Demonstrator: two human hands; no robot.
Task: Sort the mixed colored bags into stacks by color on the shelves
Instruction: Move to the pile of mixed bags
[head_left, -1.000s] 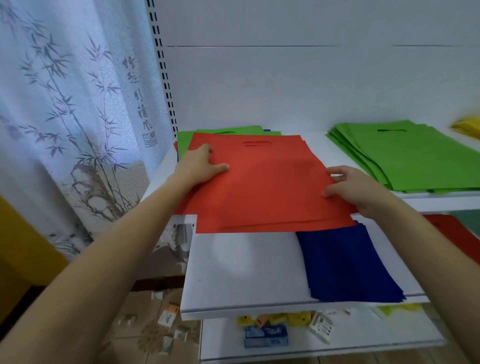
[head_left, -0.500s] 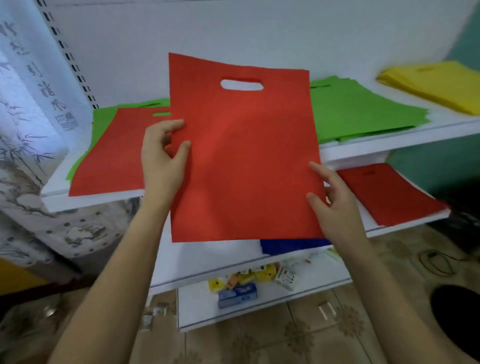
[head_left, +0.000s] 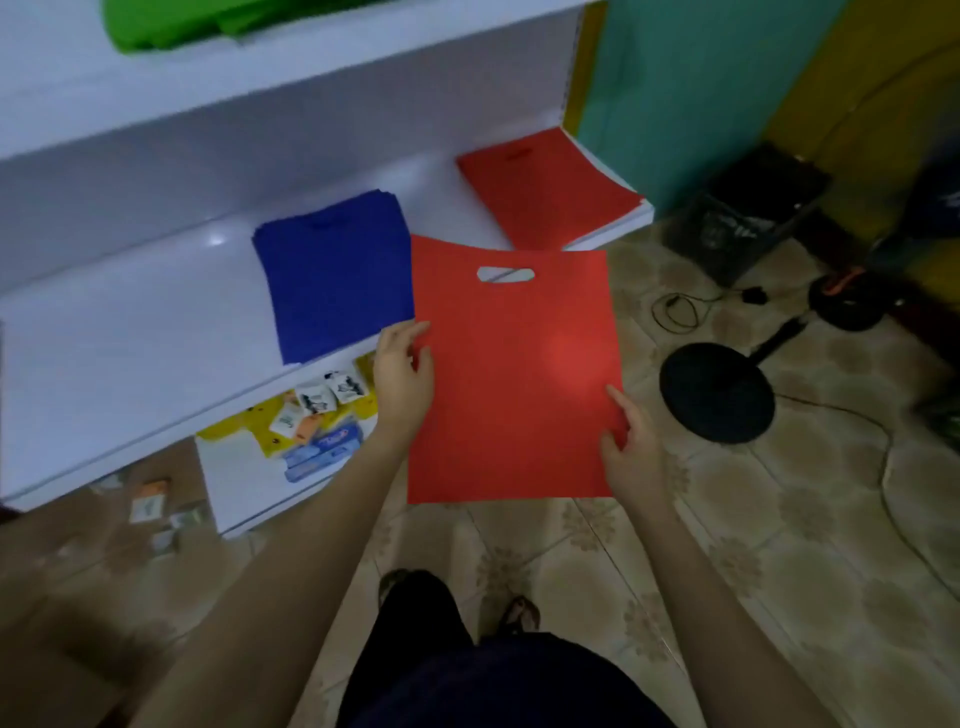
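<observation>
A stack of flat green fabric bags (head_left: 171, 21) lay at the top left on the white upper shelf (head_left: 311, 67). Below it, a stack of flat dark-blue fabric bags (head_left: 332, 270) sat on the white middle shelf (head_left: 130, 338). Under that shelf's front edge lay a jumble of small packets and yellow cartons (head_left: 311, 415).

The left hand (head_left: 402, 382) pinched the left edge of a flat red fabric bag with an oval cut-out handle (head_left: 511, 374), thumb on the front and fingers curled round the edge. The bag hung in the air in front of the middle shelf, handle end pointing away. Its upper left corner hid the right edge of the blue stack. Its top edge covered the near corner of a stack of flat red bags (head_left: 545, 195) at the shelf's right end.

The right hand (head_left: 631, 441) pinched the bag's lower right edge, thumb on top and fingers hidden behind.

Farther right, on the patterned tiled floor (head_left: 779, 519), stood a round black stand base (head_left: 717, 392), a loose black cable (head_left: 680, 312) and a black plastic crate (head_left: 753, 213).
</observation>
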